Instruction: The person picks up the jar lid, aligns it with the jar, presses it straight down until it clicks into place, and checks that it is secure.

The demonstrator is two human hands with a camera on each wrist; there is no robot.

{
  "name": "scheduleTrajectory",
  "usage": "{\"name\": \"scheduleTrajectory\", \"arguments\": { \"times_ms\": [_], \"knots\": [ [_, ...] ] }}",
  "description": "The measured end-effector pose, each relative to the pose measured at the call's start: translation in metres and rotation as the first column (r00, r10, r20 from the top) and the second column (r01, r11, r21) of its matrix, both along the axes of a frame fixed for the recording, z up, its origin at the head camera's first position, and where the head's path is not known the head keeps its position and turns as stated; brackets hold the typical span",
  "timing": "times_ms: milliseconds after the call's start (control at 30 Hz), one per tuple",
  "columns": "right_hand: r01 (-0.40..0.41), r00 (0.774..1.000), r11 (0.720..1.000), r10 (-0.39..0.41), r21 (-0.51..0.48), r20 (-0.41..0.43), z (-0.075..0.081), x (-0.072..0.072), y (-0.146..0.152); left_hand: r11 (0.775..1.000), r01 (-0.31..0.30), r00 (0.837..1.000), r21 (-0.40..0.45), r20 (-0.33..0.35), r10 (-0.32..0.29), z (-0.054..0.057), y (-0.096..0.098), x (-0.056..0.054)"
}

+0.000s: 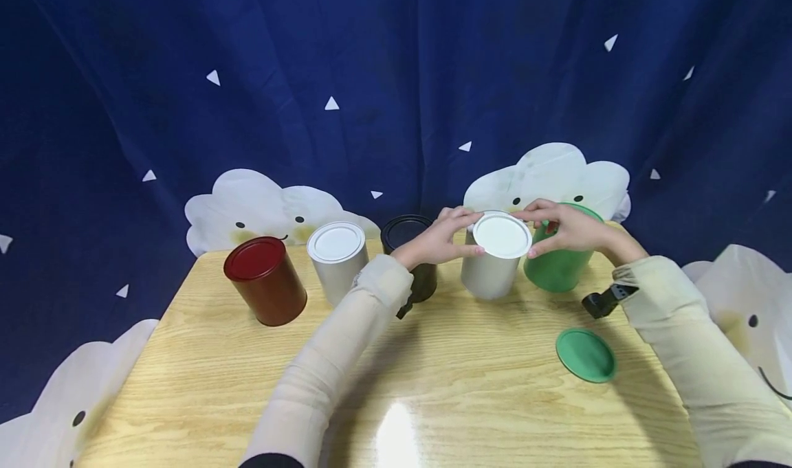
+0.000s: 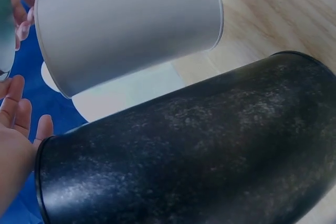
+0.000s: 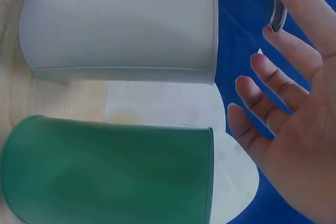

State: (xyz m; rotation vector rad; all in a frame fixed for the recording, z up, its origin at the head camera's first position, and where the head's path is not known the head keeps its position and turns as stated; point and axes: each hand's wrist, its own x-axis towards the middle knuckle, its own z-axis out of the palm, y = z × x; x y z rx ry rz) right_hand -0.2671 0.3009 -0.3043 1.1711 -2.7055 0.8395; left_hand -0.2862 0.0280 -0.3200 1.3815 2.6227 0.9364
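A round white lid [image 1: 502,236] is held between both hands above a light grey can [image 1: 489,275]. Its left edge is pinched by the thumb and fingers of my left hand [image 1: 441,238]. My right hand [image 1: 575,231] holds the opposite edge, thumb toward the front. In the right wrist view the lid [image 3: 273,4] stands apart from the grey can's [image 3: 126,24] rim, with the other fingers spread. A black can [image 2: 199,145] stands under my left wrist. Below my right hand is a green can [image 1: 557,270], its top partly hidden.
A green lid [image 1: 586,355] lies flat on the wooden table [image 1: 470,385], in front of the green can. To the left stand a dark red can [image 1: 267,286] and a white can [image 1: 337,258], both lidded. A blue curtain [image 1: 371,76] with cloud shapes hangs behind the table.
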Motion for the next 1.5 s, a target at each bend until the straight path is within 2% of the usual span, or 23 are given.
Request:
{"name": "scheduleTrajectory", "arguments": {
  "times_ms": [167,300,533,767,900,1100,1400,1500],
  "knots": [
    [0.017,0.998,1.0,-0.016,-0.024,0.065,0.001,-0.005,0.0,1.0,-0.018,1.0,0.0,0.014,0.018,0.0,0.002,-0.005],
    [0.026,0.996,0.999,-0.023,-0.032,0.082,0.002,-0.007,-0.001,0.999,-0.033,0.999,0.009,0.027,0.033,-0.001,0.002,-0.009],
    [0.083,0.991,0.996,-0.08,-0.025,0.109,-0.002,-0.019,0.004,0.993,-0.075,0.997,0.096,-0.003,0.075,-0.005,0.006,-0.013],
    [0.167,0.967,0.986,-0.162,-0.009,0.197,0.002,-0.022,0.002,0.987,-0.102,0.994,0.12,-0.022,0.105,-0.008,0.01,-0.016],
    [0.187,0.958,0.982,-0.185,0.008,0.218,0.006,-0.023,0.0,0.987,-0.14,0.989,0.077,-0.039,0.143,-0.007,0.013,-0.017],
    [0.207,0.956,0.978,-0.21,0.034,0.206,0.007,-0.028,0.002,0.981,-0.192,0.978,-0.025,-0.086,0.189,-0.006,0.019,-0.021],
    [0.214,0.942,0.975,-0.223,0.062,0.251,0.003,-0.035,0.002,0.969,-0.212,0.975,-0.127,-0.1,0.2,-0.008,0.021,-0.026],
    [0.208,0.943,0.974,-0.223,0.084,0.245,0.0,-0.037,0.001,0.964,-0.216,0.975,-0.155,-0.095,0.203,-0.008,0.021,-0.027]
  ]
}}
